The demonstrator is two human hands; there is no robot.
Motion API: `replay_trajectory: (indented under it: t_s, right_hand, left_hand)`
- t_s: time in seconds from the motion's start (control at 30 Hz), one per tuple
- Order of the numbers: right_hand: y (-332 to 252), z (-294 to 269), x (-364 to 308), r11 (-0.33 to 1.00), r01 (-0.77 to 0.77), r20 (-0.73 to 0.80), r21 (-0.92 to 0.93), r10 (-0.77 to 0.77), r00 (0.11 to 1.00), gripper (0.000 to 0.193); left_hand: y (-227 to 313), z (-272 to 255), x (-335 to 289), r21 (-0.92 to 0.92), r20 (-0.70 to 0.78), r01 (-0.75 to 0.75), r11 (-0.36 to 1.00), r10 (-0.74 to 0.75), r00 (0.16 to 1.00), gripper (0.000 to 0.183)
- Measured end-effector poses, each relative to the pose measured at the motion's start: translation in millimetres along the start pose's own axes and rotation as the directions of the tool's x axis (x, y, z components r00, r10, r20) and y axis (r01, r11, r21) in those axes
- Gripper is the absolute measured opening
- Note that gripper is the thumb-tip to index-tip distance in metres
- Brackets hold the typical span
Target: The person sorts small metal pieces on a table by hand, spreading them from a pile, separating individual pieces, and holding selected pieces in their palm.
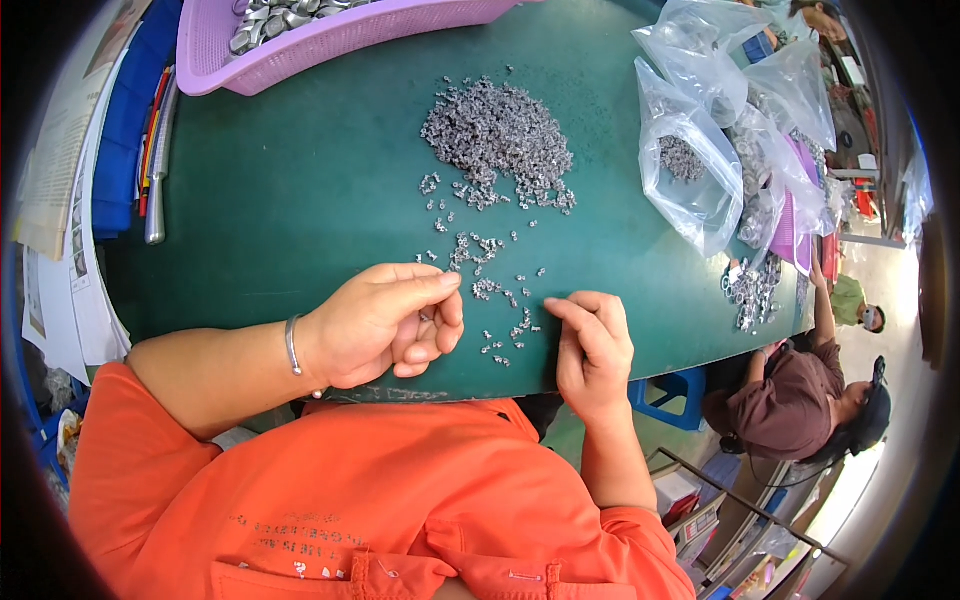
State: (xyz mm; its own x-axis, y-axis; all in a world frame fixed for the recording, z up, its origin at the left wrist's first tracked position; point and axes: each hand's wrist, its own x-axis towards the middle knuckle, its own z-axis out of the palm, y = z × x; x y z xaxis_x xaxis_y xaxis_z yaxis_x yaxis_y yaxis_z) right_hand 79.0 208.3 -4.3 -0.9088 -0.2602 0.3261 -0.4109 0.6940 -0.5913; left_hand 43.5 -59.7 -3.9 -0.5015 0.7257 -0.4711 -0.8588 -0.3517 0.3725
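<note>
My left hand (385,325), with a silver bangle (292,345) on its wrist, is closed, thumb pressed against the curled fingers, at the near edge of the table. Whatever it may pinch is too small to make out. To its right my right hand (595,350) is also closed, thumb and forefinger together; anything held there is hidden. Between and beyond the hands lie loose small silvery metal parts (487,288), scattered on the green tabletop (310,190). Farther back they rise into a large heap (497,135).
A purple plastic basket (330,47) of larger metal pieces stands far left. Clear plastic bags (690,150) of parts and another small pile (755,290) lie at right. A metal-handled tool (157,195) rests by a blue bin (120,130). Another person (790,405) sits right, near a blue stool (670,397).
</note>
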Motion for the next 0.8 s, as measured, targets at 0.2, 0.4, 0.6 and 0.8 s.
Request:
replay_trajectory:
  t_s: [0.2, 0.4, 0.6, 0.8]
  right_hand:
    - [1.0, 5.3, 6.4, 0.992, 0.125, 0.033, 0.011, -0.126, 0.992, 0.035]
    - [3.3, 7.9, 20.2, 0.991, 0.129, 0.06, -0.02, -0.127, 0.99, 0.021]
    - [2.6, 10.7, 30.9, 0.989, 0.14, 0.053, 0.04, -0.142, 0.988, 0.02]
    - [11.1, -9.1, 35.6, 0.983, 0.091, 0.232, 0.156, -0.126, 0.965, 0.018]
  left_hand:
    - [-0.2, 0.4, 0.2, -0.013, -0.001, -0.002, 1.0, 0.002, 1.0, 0.033]
    - [0.6, 2.3, 0.4, -0.002, -0.027, 0.004, 1.0, -0.004, 1.0, 0.036]
    - [0.0, 3.0, -0.7, 0.004, -0.02, -0.002, 1.0, 0.002, 1.0, 0.036]
    - [0.7, 2.7, 0.4, -0.001, -0.022, 0.004, 1.0, -0.004, 1.0, 0.036]
